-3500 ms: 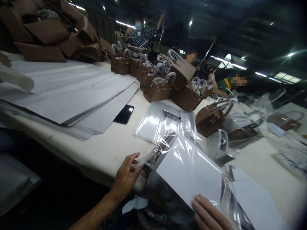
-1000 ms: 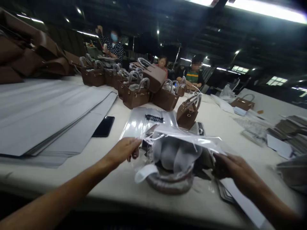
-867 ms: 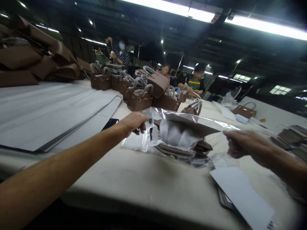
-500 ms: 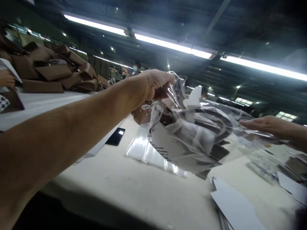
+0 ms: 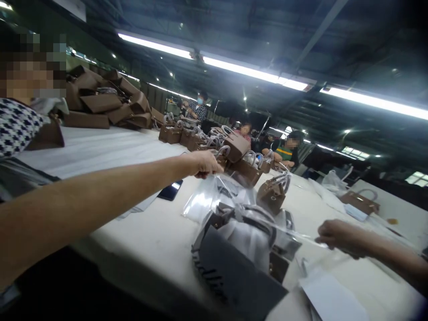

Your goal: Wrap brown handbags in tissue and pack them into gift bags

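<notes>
In front of me is a handbag (image 5: pixel 279 266) with wrapped dark handles and white padding, inside a clear plastic bag (image 5: pixel 294 232). A dark grey panel (image 5: pixel 237 272) with black lettering covers its near side. My left hand (image 5: pixel 207 164) is closed on the far left edge of the plastic. On the right, my right hand (image 5: pixel 344 238) makes a fist round the other edge, which is pulled taut between the two. More clear plastic (image 5: pixel 199 203) lies flat on the table behind the handbag.
A phone (image 5: pixel 170 191) lies left of the plastic. Several brown handbags (image 5: pixel 236 147) stand across the table, with a heap of brown bags (image 5: pixel 107 102) at back left. White sheets (image 5: pixel 334 294) lie at front right. A co-worker's patterned sleeve (image 5: pixel 20 125) is at far left; other people stand farther back.
The handbag in its plastic has come down and nearer to me. Both hands have moved lower, and the plastic between them is now a tight strip. My view has turned slightly left.
</notes>
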Demonstrator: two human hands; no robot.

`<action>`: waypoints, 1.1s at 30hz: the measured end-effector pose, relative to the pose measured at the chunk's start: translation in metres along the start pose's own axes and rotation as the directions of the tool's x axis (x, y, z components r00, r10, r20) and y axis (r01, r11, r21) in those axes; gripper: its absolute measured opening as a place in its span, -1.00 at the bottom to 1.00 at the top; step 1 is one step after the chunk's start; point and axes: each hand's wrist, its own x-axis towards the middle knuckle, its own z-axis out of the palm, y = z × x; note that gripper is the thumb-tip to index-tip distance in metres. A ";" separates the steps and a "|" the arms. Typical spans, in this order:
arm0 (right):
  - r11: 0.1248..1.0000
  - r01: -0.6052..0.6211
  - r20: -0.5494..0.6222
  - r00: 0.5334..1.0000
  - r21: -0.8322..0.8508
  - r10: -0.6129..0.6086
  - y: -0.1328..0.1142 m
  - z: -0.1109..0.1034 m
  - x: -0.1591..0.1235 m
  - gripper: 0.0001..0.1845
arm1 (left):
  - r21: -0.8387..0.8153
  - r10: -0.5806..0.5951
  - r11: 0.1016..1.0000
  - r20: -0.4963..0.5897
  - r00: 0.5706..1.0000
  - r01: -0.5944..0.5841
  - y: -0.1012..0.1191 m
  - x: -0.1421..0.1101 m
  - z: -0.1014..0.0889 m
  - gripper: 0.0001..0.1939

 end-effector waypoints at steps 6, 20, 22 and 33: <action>0.949 0.140 0.404 0.914 -0.284 -0.015 0.019 0.023 -0.006 -0.57 | 0.183 0.460 0.886 -0.215 0.862 -0.427 -0.004 -0.022 0.030 -0.76; 0.712 0.702 -0.022 0.713 0.023 -0.701 -0.143 -0.006 -0.040 -0.76 | 0.526 0.762 0.116 0.496 0.415 -0.843 -0.013 -0.101 0.048 -0.92; 0.734 0.641 0.184 0.712 0.226 -0.678 -0.162 0.005 -0.048 -0.77 | 0.561 0.750 0.077 0.512 0.418 -0.824 -0.012 -0.099 0.050 -0.85; 0.588 -0.303 0.479 0.861 0.750 -0.168 -0.138 0.022 -0.002 -0.67 | 0.610 0.740 0.242 0.387 0.550 -0.755 -0.014 -0.093 0.048 -0.76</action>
